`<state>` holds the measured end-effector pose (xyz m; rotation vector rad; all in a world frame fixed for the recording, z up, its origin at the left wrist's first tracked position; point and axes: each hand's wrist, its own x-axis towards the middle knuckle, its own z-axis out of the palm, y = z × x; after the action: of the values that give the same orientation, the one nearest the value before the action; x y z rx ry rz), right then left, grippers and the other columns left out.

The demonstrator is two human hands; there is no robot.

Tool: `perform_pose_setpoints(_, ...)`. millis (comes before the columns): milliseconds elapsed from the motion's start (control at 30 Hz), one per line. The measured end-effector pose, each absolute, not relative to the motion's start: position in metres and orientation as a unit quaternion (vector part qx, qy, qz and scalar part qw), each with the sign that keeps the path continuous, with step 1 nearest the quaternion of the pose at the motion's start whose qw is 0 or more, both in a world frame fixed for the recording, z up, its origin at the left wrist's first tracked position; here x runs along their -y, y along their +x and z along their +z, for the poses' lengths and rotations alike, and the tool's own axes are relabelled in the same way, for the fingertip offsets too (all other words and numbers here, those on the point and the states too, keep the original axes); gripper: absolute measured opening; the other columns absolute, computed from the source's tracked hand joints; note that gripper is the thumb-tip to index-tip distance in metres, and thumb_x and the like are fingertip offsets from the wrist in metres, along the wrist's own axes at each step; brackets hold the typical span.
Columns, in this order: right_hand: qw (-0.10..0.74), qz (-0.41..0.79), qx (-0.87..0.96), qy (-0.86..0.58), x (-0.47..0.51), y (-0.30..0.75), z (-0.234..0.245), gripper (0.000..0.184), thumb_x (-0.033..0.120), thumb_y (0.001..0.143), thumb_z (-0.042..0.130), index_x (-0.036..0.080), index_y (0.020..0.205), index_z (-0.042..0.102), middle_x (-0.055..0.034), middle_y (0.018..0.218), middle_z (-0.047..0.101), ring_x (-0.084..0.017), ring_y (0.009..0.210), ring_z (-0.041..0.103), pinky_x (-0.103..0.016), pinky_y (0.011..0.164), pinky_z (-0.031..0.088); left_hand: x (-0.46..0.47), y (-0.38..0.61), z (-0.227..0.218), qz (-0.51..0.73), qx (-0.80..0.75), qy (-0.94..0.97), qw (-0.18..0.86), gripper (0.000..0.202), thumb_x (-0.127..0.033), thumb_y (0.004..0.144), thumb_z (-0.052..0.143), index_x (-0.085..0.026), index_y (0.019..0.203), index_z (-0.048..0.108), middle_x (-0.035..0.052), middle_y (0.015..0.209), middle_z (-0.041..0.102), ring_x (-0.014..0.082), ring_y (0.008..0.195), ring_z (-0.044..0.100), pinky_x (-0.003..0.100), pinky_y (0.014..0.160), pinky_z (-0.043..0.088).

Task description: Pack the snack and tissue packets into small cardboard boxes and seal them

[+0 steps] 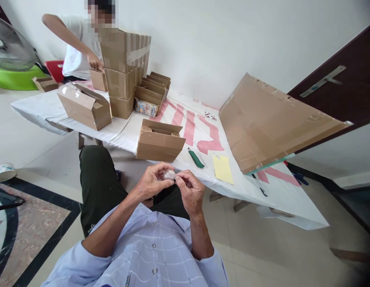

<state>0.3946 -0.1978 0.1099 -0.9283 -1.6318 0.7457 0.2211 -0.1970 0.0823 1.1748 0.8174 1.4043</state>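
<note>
Both my hands meet over my lap, just in front of the table edge. Between the thumb and fingers of my left hand [153, 181] sits a small, clear, shiny piece of plastic [169, 174]; its exact kind is too small to make out. The fingertips of my right hand [191, 191] pinch at its right side. Just beyond them, an open cardboard box [161, 145] stands at the table's edge with its flaps up. A green utility knife [196, 158] and a yellow paper slip [223, 168] lie to the right of that box.
A white cloth covers the table [199, 111]. Stacked cartons [119, 81], another open box [85, 105] and a row of open boxes [152, 95] stand left. A large cardboard sheet [271, 123] leans at right. Behind the stack, a co-worker [79, 44] handles a small box [98, 79].
</note>
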Motion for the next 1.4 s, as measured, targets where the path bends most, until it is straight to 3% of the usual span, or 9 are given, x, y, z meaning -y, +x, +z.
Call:
perform_pose_setpoints(367,0.541,0.358,0.654,-0.389,0.193,0.392,0.112,0.026,0.040,0.102,0.072,0.024,0.082,0.071,0.0024,0.072,0.061,-0.015,0.066,0.056,-0.028,0.065,0.050,0.199,0.214,0.084,0.605,-0.341,0.512,0.506,0.042,-0.039,0.073,0.100,-0.019,0.107,0.088,0.0068,0.093,0.076,0.0166,0.080,0.066,0.028,0.073,0.055)
perform_pose_setpoints(567,0.518,0.363,0.694,-0.344,0.200,0.395,0.117,0.020,0.043,0.096,0.083,0.025,0.098,0.075,0.0000,0.091,0.068,-0.016,0.076,0.062,-0.029,0.070,0.054,0.199,0.218,0.083,0.629,-0.335,0.450,0.538,0.047,-0.038,0.067,0.105,-0.017,0.102,0.082,0.0061,0.090,0.080,0.0176,0.082,0.071,0.029,0.077,0.058)
perform_pose_setpoints(700,0.518,0.307,0.717,-0.352,0.204,0.392,0.118,0.018,0.034,0.103,0.075,0.025,0.088,0.073,0.0001,0.086,0.068,-0.017,0.077,0.062,-0.030,0.073,0.053,0.200,0.219,0.084,0.630,-0.336,0.447,0.539,0.046,-0.041,0.067,0.106,-0.017,0.096,0.080,0.0046,0.085,0.078,0.0158,0.077,0.069,0.027,0.073,0.056)
perform_pose_setpoints(867,0.518,0.316,0.707,-0.362,0.198,0.393,0.114,0.025,0.036,0.104,0.072,0.024,0.081,0.071,0.0005,0.080,0.065,-0.017,0.075,0.060,-0.030,0.071,0.050,0.200,0.220,0.082,0.604,-0.327,0.466,0.558,0.049,-0.048,0.068,0.107,-0.016,0.092,0.079,0.0048,0.082,0.077,0.0151,0.073,0.067,0.027,0.070,0.055)
perform_pose_setpoints(1133,0.503,0.596,0.518,-0.350,0.195,0.384,0.094,0.045,0.057,0.089,0.086,0.022,0.073,0.063,0.0022,0.070,0.060,-0.013,0.062,0.052,-0.026,0.060,0.047,0.202,0.218,0.095,0.597,-0.240,0.484,0.593,0.045,-0.044,0.070,0.107,-0.014,0.092,0.081,0.0038,0.082,0.071,0.0178,0.071,0.072,0.030,0.066,0.062)
perform_pose_setpoints(1267,0.478,0.700,0.410,-0.337,0.198,0.383,0.095,0.043,0.052,0.079,0.096,0.023,0.088,0.066,0.0043,0.073,0.059,-0.011,0.062,0.050,-0.024,0.058,0.046,0.205,0.219,0.097,0.587,-0.234,0.492,0.599,0.040,-0.042,0.072,0.105,-0.015,0.092,0.082,0.0030,0.086,0.066,0.0158,0.068,0.070,0.030,0.062,0.061)
perform_pose_setpoints(1400,0.442,0.742,0.398,-0.310,0.196,0.390,0.096,0.040,0.049,0.079,0.097,0.023,0.099,0.073,-0.0001,0.085,0.067,-0.013,0.070,0.054,-0.025,0.062,0.049,0.206,0.221,0.097,0.569,-0.272,0.546,0.551,0.041,-0.046,0.079,0.099,-0.020,0.110,0.089,0.0041,0.090,0.062,0.0151,0.074,0.064,0.027,0.065,0.055)
